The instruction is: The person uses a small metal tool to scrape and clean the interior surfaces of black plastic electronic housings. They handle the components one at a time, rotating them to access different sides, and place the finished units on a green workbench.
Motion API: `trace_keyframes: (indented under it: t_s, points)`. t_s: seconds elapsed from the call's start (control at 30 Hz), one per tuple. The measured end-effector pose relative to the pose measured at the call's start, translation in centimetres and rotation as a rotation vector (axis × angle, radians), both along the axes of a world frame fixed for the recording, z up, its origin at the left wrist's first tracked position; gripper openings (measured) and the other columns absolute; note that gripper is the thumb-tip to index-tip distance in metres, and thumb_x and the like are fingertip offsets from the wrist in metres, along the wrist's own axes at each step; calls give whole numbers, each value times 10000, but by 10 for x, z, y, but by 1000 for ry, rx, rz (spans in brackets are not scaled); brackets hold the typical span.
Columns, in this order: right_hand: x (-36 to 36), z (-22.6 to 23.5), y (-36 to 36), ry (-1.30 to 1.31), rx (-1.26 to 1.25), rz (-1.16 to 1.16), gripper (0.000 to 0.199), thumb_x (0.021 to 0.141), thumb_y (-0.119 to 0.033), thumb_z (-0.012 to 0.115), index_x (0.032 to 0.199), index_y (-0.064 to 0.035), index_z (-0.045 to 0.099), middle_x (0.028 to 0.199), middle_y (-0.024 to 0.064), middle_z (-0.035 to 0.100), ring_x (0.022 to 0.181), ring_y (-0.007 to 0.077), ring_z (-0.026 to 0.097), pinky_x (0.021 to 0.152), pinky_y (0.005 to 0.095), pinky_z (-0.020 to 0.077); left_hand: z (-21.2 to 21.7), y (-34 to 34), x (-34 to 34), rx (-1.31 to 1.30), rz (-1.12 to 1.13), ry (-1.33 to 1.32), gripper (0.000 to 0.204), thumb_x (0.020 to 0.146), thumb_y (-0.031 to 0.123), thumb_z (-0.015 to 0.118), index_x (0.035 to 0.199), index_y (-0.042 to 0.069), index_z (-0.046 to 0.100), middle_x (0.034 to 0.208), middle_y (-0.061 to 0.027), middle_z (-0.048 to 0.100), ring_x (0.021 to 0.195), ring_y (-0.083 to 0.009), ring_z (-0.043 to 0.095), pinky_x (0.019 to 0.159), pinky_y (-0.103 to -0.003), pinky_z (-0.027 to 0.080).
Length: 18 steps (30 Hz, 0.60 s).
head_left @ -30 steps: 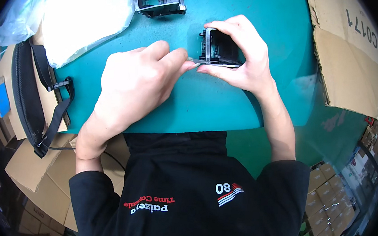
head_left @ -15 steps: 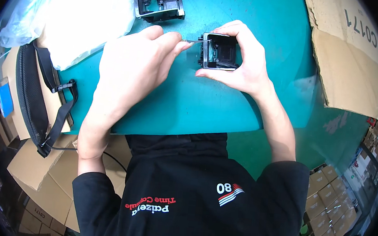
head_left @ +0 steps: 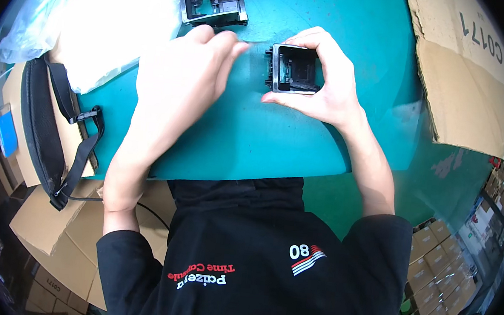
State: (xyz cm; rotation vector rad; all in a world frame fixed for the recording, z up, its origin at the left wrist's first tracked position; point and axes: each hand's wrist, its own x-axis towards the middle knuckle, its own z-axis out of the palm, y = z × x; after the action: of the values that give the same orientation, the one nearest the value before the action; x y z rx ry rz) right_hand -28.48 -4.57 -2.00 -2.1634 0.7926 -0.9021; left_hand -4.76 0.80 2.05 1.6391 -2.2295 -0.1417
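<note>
My right hand [head_left: 334, 81] grips a black box-shaped plastic housing [head_left: 297, 89], thumb on its near side and fingers on its far side. The housing's open face is turned up, and small clips stick out along its left wall. To the left of it, my left hand [head_left: 196, 71] is closed in a pinch around a thin metal tool [head_left: 256, 42]. Motion blurs the tool's tip, which stays apart from the housing; its exact kind does not show. Beyond my left hand lie similar black plastic housings [head_left: 212, 17], partly cut off by the upper edge.
The work surface is a green mat [head_left: 246, 151]. At the far left lies a white sheet or bag [head_left: 116, 25] beside clear plastic film [head_left: 32, 30]. A black padded strap [head_left: 42, 127] rests at the left edge. Cardboard [head_left: 463, 74] covers the right side.
My left hand has drawn back slightly left and up, taking the metal tool out of the housing's opening. My right hand and the housing have stayed almost still.
</note>
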Motion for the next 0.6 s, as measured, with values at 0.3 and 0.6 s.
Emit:
trace_keyframes:
  t_s: [0.3,0.6]
  points:
    - [2,8,-1,44,-153,50,718,654,-295,980,1266,-45,699,1046,100,660,932,264,679,824,353,572,-8,10,2,-85,141,235,101,1010,214,684,1019,116,708,852,-68,695,685,-276,692,583,-348,529]
    - [-4,1,10,-506,424,110,674,870,-358,808,1316,117,634,1195,189,660,1044,238,658,906,349,539,-7,14,-10,233,43,794,198,1057,164,626,1193,40,698,876,-147,715,770,-261,738,709,-324,560]
